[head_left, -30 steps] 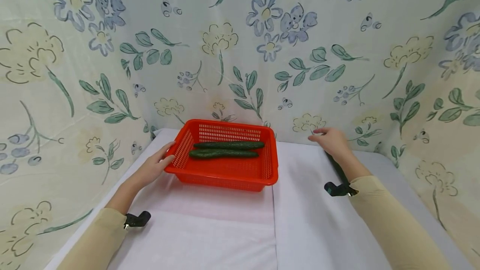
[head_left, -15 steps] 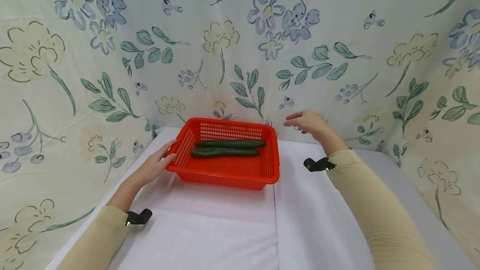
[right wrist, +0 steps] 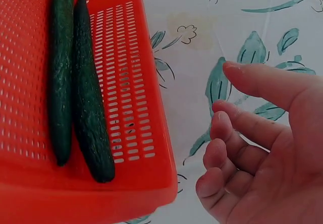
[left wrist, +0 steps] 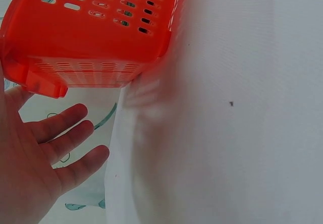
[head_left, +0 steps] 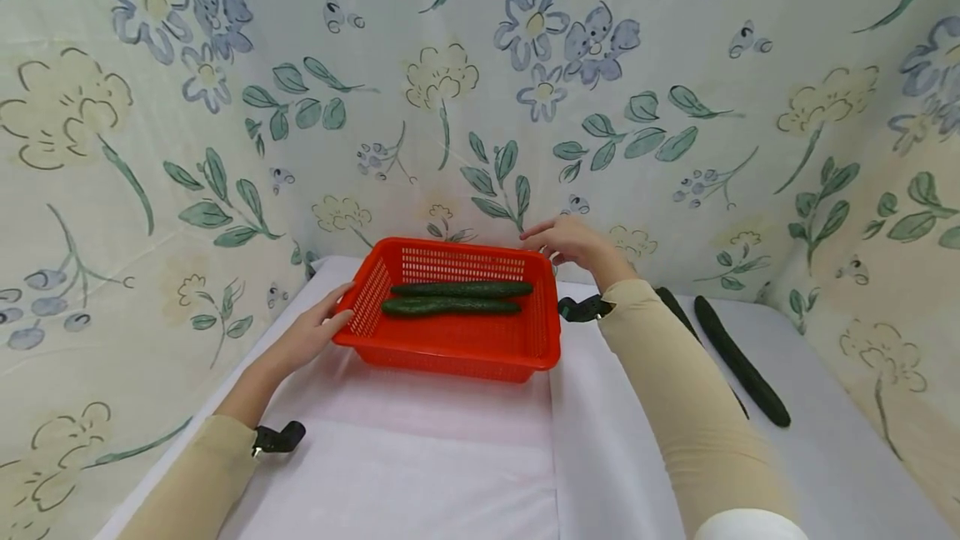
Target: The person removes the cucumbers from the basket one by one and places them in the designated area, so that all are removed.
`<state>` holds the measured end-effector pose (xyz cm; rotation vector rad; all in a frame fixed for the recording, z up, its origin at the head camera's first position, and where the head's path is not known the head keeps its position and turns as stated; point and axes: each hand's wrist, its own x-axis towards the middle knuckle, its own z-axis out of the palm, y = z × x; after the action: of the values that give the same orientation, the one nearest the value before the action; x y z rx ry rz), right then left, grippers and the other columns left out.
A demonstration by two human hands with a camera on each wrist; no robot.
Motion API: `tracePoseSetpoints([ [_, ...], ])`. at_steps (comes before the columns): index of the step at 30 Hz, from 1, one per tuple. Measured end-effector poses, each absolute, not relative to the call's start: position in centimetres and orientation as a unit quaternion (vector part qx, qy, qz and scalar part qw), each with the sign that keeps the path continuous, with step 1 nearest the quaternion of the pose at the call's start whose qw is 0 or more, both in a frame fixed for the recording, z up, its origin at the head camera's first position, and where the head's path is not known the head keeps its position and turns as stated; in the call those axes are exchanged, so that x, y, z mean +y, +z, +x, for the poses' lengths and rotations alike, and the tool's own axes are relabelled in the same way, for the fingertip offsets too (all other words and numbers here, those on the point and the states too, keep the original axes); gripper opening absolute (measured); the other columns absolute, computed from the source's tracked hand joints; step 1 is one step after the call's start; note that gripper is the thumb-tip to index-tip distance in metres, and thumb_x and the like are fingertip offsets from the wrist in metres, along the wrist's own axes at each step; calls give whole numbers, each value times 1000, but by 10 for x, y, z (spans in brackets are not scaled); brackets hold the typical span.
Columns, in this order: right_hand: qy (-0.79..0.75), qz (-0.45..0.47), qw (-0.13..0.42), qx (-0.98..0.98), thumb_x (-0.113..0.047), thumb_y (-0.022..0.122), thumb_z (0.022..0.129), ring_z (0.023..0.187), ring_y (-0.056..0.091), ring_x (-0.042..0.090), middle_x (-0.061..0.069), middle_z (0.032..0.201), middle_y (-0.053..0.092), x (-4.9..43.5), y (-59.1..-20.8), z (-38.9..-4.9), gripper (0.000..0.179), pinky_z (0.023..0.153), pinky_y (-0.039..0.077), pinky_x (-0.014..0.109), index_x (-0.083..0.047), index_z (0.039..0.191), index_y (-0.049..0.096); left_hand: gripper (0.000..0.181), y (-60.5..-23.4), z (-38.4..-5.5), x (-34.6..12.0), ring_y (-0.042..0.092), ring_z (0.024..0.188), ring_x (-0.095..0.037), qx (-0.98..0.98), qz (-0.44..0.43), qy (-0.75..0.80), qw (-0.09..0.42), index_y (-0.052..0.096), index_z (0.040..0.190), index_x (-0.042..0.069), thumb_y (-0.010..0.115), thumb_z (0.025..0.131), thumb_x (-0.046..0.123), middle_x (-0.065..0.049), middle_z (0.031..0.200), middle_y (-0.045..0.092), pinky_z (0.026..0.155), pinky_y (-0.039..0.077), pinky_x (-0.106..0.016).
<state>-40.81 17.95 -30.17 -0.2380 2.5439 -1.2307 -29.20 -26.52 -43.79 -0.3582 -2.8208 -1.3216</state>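
Head view: red basket (head_left: 450, 354) sits on the white surface (head_left: 420, 465), close to the floral backdrop (head_left: 187, 107). Two cucumbers (head_left: 450, 297) lie lengthwise inside it, side by side and touching. Left hand (head_left: 307, 336) rests flat against the basket's left wall, fingers straight and loosely together, gripping nothing. Right hand (head_left: 573, 242) hovers above the basket's far right corner, fingers relaxed and slightly curled, empty. Two more cucumbers (head_left: 738, 361) lie on the surface to the right, well apart from the basket; one is partly hidden behind the right sleeve (head_left: 675, 407).

Left wrist view: open palm of the left hand (left wrist: 38, 163) low in the frame, fingers (left wrist: 65, 128) straight and a little spread, just beside the basket (left wrist: 91, 37). Contact with the basket cannot be told here. Basket edge blurred.

Right wrist view: right hand (right wrist: 267, 153) next to the basket's corner (right wrist: 126, 133) but apart from it, fingers (right wrist: 237, 128) gently curled, holding nothing. The cucumber pair (right wrist: 75, 88) lies against the basket floor, ends near the rim.
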Motion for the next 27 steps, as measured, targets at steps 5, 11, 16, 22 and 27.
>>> tracePoseSetpoints([
  [5, -458, -82, 185, 866, -35, 72, 91, 122, 51, 42, 18, 139, 56, 160, -308, -416, 53, 107, 46, 49, -13, 138, 61, 62, -439, -292, -266, 52, 123, -37, -900, -118, -419, 7, 22, 161, 31, 48, 105, 42, -20, 141, 52, 94, 52, -55],
  [11, -476, -66, 200, 854, -33, 75, 89, 114, 54, 38, 19, 132, 58, 137, -318, -424, 41, 100, 46, 47, -16, 127, 70, 61, -440, -295, -267, 53, 119, -35, -902, -120, -414, 15, 24, 160, 30, 49, 105, 38, -19, 135, 55, 87, 53, -44],
  [16, -493, -68, 220, 839, -32, 75, 90, 111, 56, 37, 18, 128, 60, 121, -330, -426, 42, 94, 49, 43, -15, 127, 69, 61, -439, -297, -266, 54, 119, -34, -904, -126, -408, 23, 28, 160, 28, 52, 104, 36, -18, 135, 57, 86, 54, -42],
  [22, -515, -69, 238, 821, -28, 72, 92, 87, 55, 25, 11, 114, 61, 108, -345, -426, 44, 79, 49, 35, -12, 133, 65, 59, -436, -297, -266, 54, 122, -35, -905, -120, -407, 33, 36, 156, 26, 57, 102, 36, -17, 143, 54, 87, 57, -45],
  [27, -515, -65, 254, 816, -30, 70, 94, 103, 56, 30, 15, 134, 59, 98, -358, -427, 47, 93, 49, 40, -13, 137, 63, 57, -434, -295, -266, 54, 122, -34, -904, -112, -411, 35, 40, 153, 27, 60, 101, 37, -16, 143, 54, 90, 56, -47],
])
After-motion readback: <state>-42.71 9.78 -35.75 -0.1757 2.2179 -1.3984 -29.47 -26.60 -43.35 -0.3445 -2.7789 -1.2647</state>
